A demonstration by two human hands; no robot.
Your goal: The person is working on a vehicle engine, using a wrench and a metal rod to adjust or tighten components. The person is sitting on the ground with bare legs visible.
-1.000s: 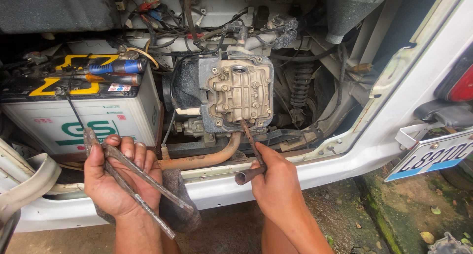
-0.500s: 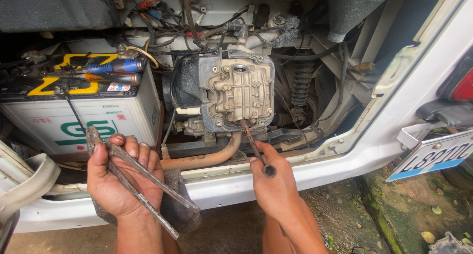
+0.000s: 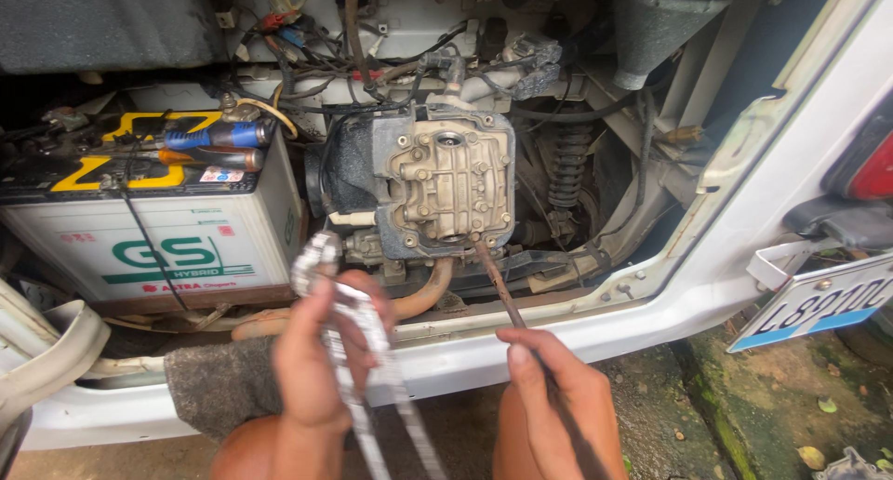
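Note:
My left hand (image 3: 314,364) grips two metal wrenches (image 3: 346,326), blurred by motion, raised toward the grey engine housing (image 3: 445,182). My right hand (image 3: 555,396) holds a long thin rusty rod tool (image 3: 496,283) whose tip touches the lower edge of the housing's bolted cover. A dark grey rag (image 3: 219,387) lies under my left forearm on the white bumper (image 3: 484,345).
A white car battery (image 3: 149,243) with a yellow and black top sits left of the housing, with screwdrivers (image 3: 214,136) lying on it. Wires and hoses crowd above. A coil spring (image 3: 567,168) is behind. A licence plate (image 3: 819,303) hangs at right over wet concrete.
My left hand moved right and up with the wrenches, toward the housing. My right hand dropped lower and the rod now points up at the housing's bottom edge.

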